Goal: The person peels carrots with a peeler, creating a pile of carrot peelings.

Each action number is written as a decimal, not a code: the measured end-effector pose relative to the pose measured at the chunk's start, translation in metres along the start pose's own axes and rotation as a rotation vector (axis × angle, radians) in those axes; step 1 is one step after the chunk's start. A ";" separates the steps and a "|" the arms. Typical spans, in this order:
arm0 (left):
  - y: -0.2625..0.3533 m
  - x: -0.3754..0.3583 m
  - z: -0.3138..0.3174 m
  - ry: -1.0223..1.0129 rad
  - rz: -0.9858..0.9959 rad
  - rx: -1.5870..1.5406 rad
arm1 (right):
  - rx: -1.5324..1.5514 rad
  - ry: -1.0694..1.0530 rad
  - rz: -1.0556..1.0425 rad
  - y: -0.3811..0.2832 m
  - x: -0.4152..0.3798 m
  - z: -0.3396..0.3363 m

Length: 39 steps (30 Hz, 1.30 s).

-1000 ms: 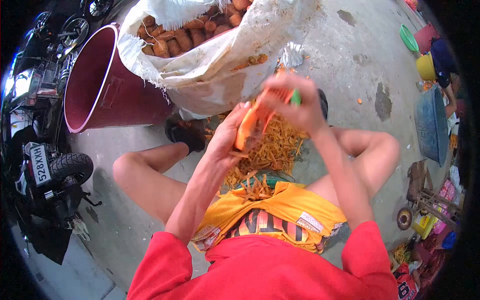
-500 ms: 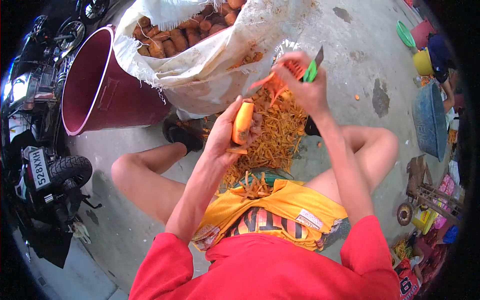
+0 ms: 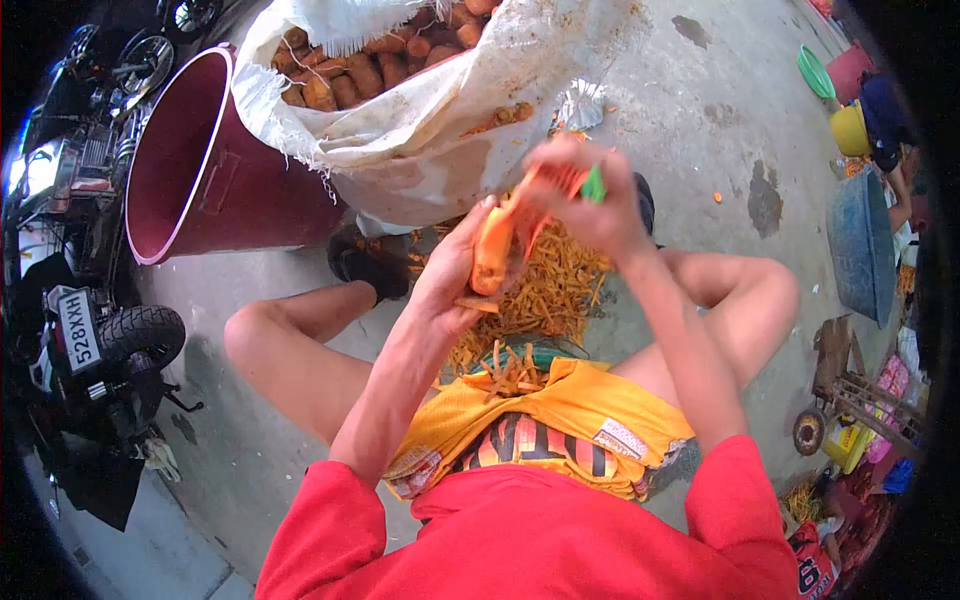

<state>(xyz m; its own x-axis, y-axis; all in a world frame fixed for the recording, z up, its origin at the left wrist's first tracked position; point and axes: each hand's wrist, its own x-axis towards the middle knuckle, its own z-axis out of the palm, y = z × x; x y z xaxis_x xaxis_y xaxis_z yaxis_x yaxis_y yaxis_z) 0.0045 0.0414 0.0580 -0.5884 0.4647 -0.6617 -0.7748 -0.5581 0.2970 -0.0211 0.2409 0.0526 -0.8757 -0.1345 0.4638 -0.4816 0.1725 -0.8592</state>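
Note:
My left hand (image 3: 450, 265) is wrapped round a carrot (image 3: 490, 255), with its thumb along the upper end. A strip of peel (image 3: 478, 304) lies against the wrist side of that hand. My right hand (image 3: 600, 205), smeared by motion, is closed round an orange peeler (image 3: 560, 180) that reaches to the carrot's right side. A green piece (image 3: 594, 185) also shows in this hand; its blade is hidden now. Beneath both hands spreads a heap of carrot peelings (image 3: 555, 290), and more peelings (image 3: 510, 372) rest on my yellow shorts.
A white sack (image 3: 400, 150) full of carrots (image 3: 375, 70) stands ahead, beside a large maroon bucket (image 3: 230, 190). Motorcycles (image 3: 140, 340) line the left. At right are a blue tub (image 3: 860, 245), a co-worker's arm (image 3: 900, 190), and a small wheeled cart (image 3: 850, 390).
My right hand has moved down and left, bringing the peeler from above right of the carrot onto its side. The dark blade beside the green piece no longer shows. My left hand stays nearly still.

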 end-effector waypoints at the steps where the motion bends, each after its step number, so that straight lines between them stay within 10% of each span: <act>1: -0.002 0.004 -0.010 0.006 -0.008 -0.002 | -0.002 0.106 0.059 0.013 0.001 -0.006; 3: 0.001 0.014 -0.022 -0.328 -0.105 -0.274 | -0.264 0.171 0.027 0.022 0.009 -0.016; 12: 0.000 0.011 -0.013 -0.043 0.008 -0.129 | -0.086 0.104 0.028 0.025 0.008 -0.014; 15: 0.000 0.015 -0.020 -0.236 -0.015 -0.220 | 0.092 0.266 0.225 0.018 0.005 -0.010; 17: 0.004 0.014 -0.020 -0.339 -0.077 -0.196 | -0.059 0.012 -0.012 -0.012 -0.002 0.003; 21: -0.001 0.007 -0.004 0.081 -0.016 -0.108 | -0.057 0.110 0.101 0.011 0.002 -0.003; 24: 0.002 0.025 -0.037 -0.521 -0.123 -0.346 | -0.019 0.182 0.154 0.021 0.006 -0.012; 28: 0.004 0.002 0.007 -0.097 -0.028 -0.195 | -0.053 0.026 -0.022 -0.001 0.002 0.005; 32: -0.001 0.031 -0.047 -0.450 -0.126 -0.327 | -0.005 0.132 0.124 0.028 0.004 -0.012; 39: 0.000 0.010 -0.015 -0.159 0.011 -0.077 | 0.002 -0.107 -0.077 -0.002 -0.004 0.009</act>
<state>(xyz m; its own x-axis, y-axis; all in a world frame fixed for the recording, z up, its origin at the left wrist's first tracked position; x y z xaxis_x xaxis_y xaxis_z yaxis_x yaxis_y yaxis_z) 0.0025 0.0358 0.0412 -0.6307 0.5577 -0.5395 -0.7516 -0.6120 0.2461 -0.0160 0.2324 0.0508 -0.8274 -0.2504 0.5026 -0.5469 0.1559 -0.8226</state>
